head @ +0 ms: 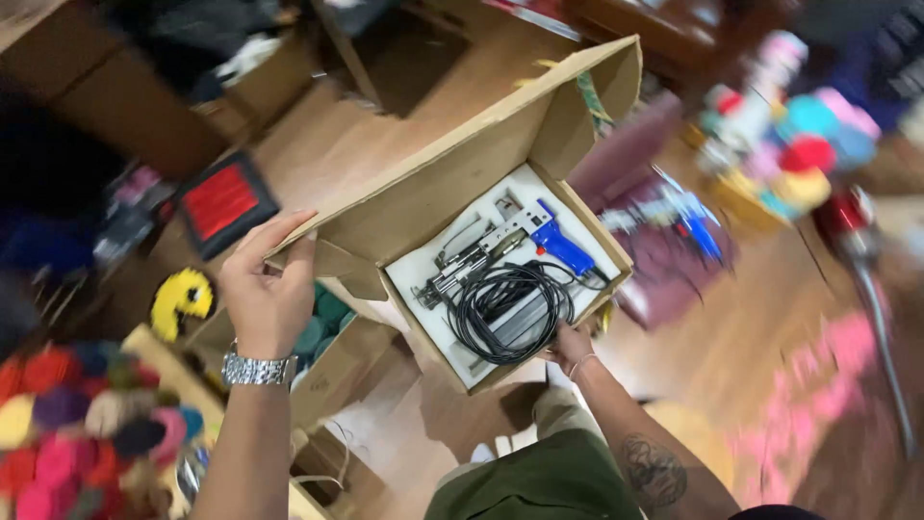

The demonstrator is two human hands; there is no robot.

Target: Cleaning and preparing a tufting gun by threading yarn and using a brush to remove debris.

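Wide wooden floor (751, 337) below, blurred clutter all round, and a heap of coloured yarn cones (67, 424) sat at the lower left. Held up over all that was the cardboard box (452, 193), tilted toward the camera with its lid flap swung up and back.

Inside, a white insert (421, 272) lined the tray. On it lay the power tool (486, 248), grey metal with a blue handle (563, 248), angled across the tray. A coil of black cable (505, 308) was heaped over its lower end.

The left hand (265, 289) was closed on the edge of the raised flap, thumb over the top and fingers behind, pinning it open. The right hand (570, 345) gripped the tray's near bottom corner from beneath; only the knuckles showed. A silver wristwatch (255, 369) sat on the left wrist.

By my read, this was the opening-and-looking step: box open, contents on show, nothing yet lifted out. Both hands were taken up with cardboard. Getting at the tool would call for resting the box somewhere steady to free a hand, and minding that loose cable, which looked ready to drag or snag.
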